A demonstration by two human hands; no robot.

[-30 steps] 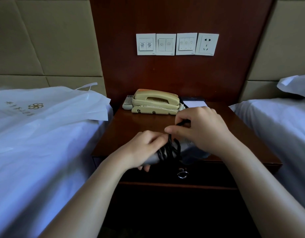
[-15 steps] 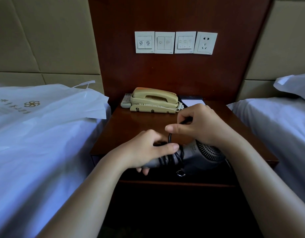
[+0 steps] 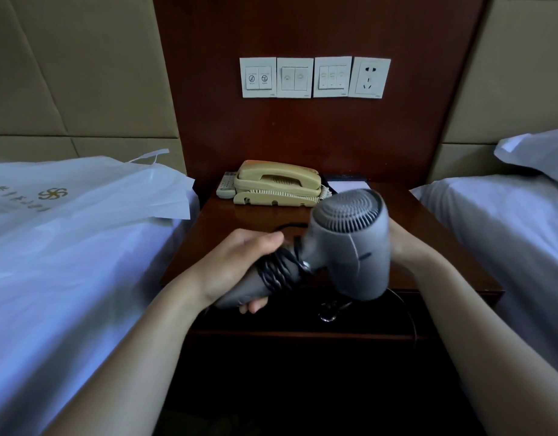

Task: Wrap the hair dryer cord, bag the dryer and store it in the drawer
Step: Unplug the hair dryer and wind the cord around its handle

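A grey hair dryer (image 3: 350, 247) is held above the front of the wooden nightstand (image 3: 214, 228), its round rear grille turned up toward me. My left hand (image 3: 236, 262) is shut on its handle, where several turns of black cord (image 3: 279, 270) are wound. My right hand (image 3: 397, 243) is mostly hidden behind the dryer's body; only its edge and wrist show, so its grip cannot be made out. A loose stretch of cord (image 3: 409, 313) hangs in front of the drawer. The white plastic bag (image 3: 82, 199) lies flat on the left bed. The drawer's ring pull (image 3: 329, 313) shows below the dryer.
A beige telephone (image 3: 277, 184) and a remote (image 3: 226, 184) sit at the back of the nightstand, with a white notepad (image 3: 346, 185) beside them. Switch plates and a socket (image 3: 370, 77) are on the wood panel. White beds flank both sides; a pillow (image 3: 538, 152) lies at right.
The dryer has been lifted and turned so its grille faces up. My right hand dropped from pinching the cord above the handle to behind the dryer's body.
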